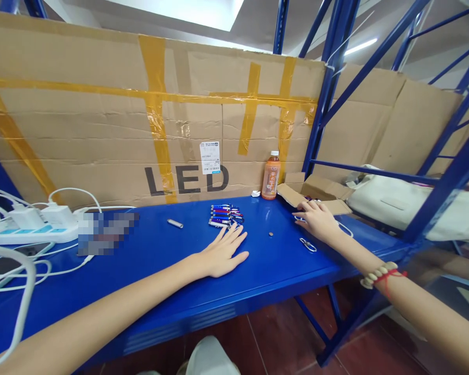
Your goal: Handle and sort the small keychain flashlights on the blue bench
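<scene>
My left hand point(225, 251) lies flat on the blue table point(140, 281), fingers stretched out and spread. Just beyond its fingertips is a row of small pen-like metal tubes point(221, 214) in blue, red, purple and silver, with metal rings or clips at their right ends. My right hand point(317, 221) is at the front of an open cardboard box point(338, 207), its fingers curled down and closed. A shiny bit shows under its fingertips, too small to name. Below that hand lies a silver metal clip point(308, 245). Between the hands sits a small round button-like piece point(271, 234).
A silver tube point(175, 223) lies left of the row. An orange drink bottle point(271, 176) stands upright at the back by a white scrap point(255, 194). At left are a power strip point(42, 232) and white cables. Behind rises a large cardboard sheet point(101, 135); blue rack posts point(328, 88) stand right.
</scene>
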Demonstrator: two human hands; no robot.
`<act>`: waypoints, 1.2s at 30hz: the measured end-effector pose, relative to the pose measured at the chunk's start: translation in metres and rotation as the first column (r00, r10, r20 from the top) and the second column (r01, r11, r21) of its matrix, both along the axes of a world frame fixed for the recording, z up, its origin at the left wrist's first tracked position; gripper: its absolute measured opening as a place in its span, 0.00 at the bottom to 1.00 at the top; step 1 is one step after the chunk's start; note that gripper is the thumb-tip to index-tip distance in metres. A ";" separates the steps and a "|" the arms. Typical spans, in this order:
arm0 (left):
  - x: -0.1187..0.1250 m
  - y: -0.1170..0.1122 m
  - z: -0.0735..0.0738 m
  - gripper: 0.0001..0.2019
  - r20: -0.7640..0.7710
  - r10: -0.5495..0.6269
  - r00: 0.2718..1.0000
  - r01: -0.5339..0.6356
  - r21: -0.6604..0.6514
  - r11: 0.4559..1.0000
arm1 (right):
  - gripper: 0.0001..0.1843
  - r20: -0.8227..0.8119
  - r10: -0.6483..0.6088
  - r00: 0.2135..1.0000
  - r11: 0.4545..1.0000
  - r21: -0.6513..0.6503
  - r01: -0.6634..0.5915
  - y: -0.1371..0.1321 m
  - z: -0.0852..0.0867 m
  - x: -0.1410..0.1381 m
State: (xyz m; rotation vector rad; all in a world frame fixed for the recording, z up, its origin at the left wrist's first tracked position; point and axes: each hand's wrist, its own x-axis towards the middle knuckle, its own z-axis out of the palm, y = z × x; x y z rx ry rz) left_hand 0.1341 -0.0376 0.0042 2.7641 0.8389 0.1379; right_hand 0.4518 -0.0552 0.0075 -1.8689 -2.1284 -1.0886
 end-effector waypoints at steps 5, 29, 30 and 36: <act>-0.001 -0.003 0.001 0.33 -0.020 0.041 0.999 -0.041 0.000 0.999 | 0.13 0.028 -0.008 1.000 0.989 -0.151 0.012 0.011 0.000 0.001; -0.122 0.047 -0.010 0.19 0.232 0.152 0.961 -0.202 0.208 0.957 | 0.16 -0.709 0.142 0.691 0.932 -0.141 -0.335 -0.034 -0.008 -0.078; -0.118 0.045 -0.009 0.19 0.245 0.111 0.963 -0.164 0.210 0.964 | 0.15 -0.712 0.151 0.685 0.921 -0.151 -0.359 -0.031 -0.006 -0.087; -0.087 0.034 -0.001 0.17 0.321 -0.024 0.947 -0.037 0.184 0.982 | 0.13 -0.725 0.239 0.646 0.865 -0.144 -0.481 -0.011 -0.004 -0.139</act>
